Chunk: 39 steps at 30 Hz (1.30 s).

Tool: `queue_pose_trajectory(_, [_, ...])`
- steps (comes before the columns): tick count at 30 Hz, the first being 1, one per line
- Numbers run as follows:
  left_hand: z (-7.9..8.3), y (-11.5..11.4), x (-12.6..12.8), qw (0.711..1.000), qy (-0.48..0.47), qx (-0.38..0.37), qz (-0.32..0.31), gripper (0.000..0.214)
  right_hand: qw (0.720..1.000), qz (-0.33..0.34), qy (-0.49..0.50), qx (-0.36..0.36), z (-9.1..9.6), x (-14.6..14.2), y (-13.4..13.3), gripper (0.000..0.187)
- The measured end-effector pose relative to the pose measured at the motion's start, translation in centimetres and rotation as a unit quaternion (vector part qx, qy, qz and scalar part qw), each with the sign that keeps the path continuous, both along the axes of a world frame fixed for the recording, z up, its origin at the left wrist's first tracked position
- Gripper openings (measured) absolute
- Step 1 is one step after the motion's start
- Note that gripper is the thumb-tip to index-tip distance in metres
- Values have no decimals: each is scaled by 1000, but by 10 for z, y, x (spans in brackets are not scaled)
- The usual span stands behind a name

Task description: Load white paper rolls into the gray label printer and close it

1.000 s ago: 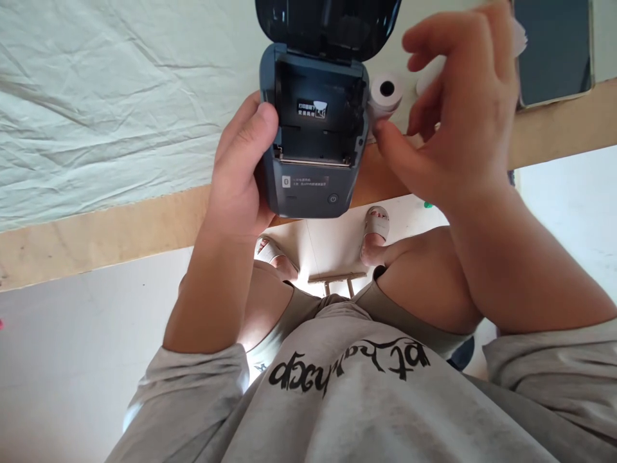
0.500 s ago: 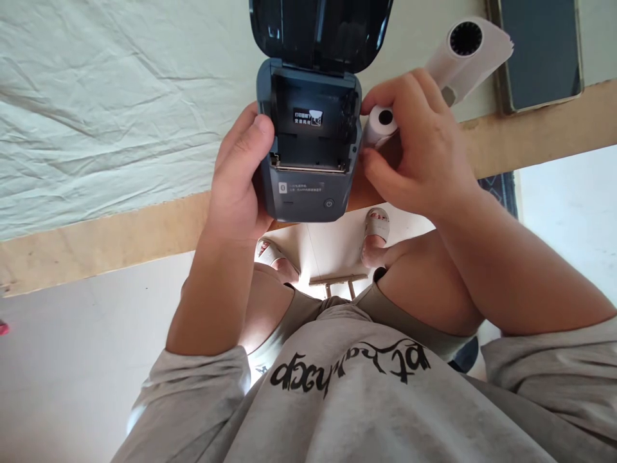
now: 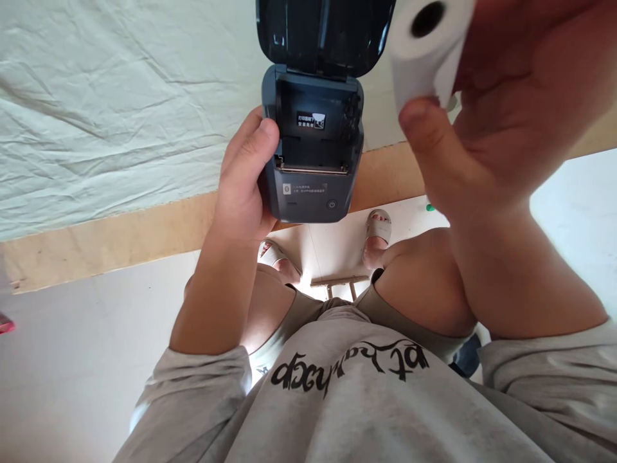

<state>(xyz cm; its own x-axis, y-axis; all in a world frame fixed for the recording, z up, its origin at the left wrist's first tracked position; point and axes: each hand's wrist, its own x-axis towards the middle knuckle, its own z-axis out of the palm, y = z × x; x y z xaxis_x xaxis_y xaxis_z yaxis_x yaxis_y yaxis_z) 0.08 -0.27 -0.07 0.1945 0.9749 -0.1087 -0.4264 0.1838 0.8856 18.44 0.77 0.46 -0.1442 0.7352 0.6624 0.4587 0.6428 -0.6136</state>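
My left hand [image 3: 245,173] grips the left side of a dark blue-grey label printer [image 3: 313,193], thumb on its edge. The printer's glossy black lid [image 3: 322,35] is flipped up, and its paper bay, with a small printed sticker inside, holds no roll. Up at the right, my right hand [image 3: 501,116] pinches a small white paper roll [image 3: 417,64] between thumb and fingers. The roll's dark core hole faces me, and it is close to the camera, to the right of the printer. Most fingers of my right hand are hidden behind the roll or blurred.
A crumpled pale green cloth [image 3: 120,116] covers the table, whose wooden edge [image 3: 96,254] runs along the front. Below are my legs, my sandalled feet [image 3: 378,225] and a wooden rung [image 3: 340,281]. A green speck [image 3: 430,207] lies on the floor.
My right hand has lifted the small paper roll away from the printer's side, up and closer to the camera. It now covers the larger roll and the phone. The printer has barely shifted.
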Motion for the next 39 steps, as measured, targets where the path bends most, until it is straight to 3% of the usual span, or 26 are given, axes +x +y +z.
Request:
queue_pose_trajectory(4, [2,-2,-2,1000,16,-11,3,19,997,38,-65,-10,13,-23,-9,22])
queue_pose_trajectory(7, [2,-2,-1,999,28,1,14,18,990,-9,-129,-60,22,-38,-13,12])
queue_pose_trajectory(11, [3,-2,2,999,33,26,17,20,982,-48,-176,-51,21,-43,-8,11])
queue_pose_trajectory(16, [2,-1,4,998,50,30,30,17,985,-27,-151,-80,17,-41,-3,4])
queue_pose_trajectory(22, [-2,2,1,997,63,29,36,24,986,-22,-165,2,12,-41,-10,8])
queue_pose_trajectory(27, [-3,0,-5,996,5,90,-27,36,976,25,-210,44,6,-40,-21,2])
queue_pose_trajectory(30, [-6,0,-9,995,13,98,-32,47,977,51,-204,40,5,-37,-20,8])
queue_pose_trajectory(32, [-11,4,-12,989,57,124,-54,57,987,61,-144,45,7,-34,-18,14])
queue_pose_trajectory(34, [-19,10,-17,968,84,209,-110,74,998,4,-60,30,9,-30,-15,16])
queue_pose_trajectory(37, [-28,19,-22,953,120,240,-142,82,994,-97,-1,-55,11,-25,-10,30])
queue_pose_trajectory(39, [-31,21,-23,947,137,251,-149,86,991,-59,-13,-118,10,-22,-6,47])
